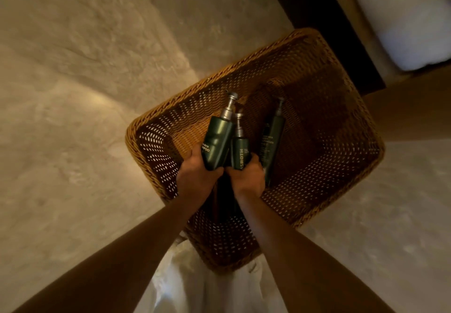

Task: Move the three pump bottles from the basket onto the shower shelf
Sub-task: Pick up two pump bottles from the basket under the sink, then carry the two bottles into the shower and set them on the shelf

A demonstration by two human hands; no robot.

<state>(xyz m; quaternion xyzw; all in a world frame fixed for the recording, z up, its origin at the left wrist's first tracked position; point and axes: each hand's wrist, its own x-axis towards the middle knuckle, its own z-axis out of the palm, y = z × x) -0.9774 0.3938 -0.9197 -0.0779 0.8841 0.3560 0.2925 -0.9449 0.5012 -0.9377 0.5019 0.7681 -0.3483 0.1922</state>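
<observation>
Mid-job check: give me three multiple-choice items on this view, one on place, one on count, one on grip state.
1. Where does the third bottle lie?
A. in the basket
B. on the floor
C. on a shelf

2. How many green pump bottles show?
A. one
B. two
C. three

3. What does the left hand do?
A. hangs empty
B. grips the shampoo bottle
C. holds the basket rim

Key: 1 A, it rests on the weave beside the right hand; 2 C, two held, one lying; 3 B, fingers wrap its base.
</observation>
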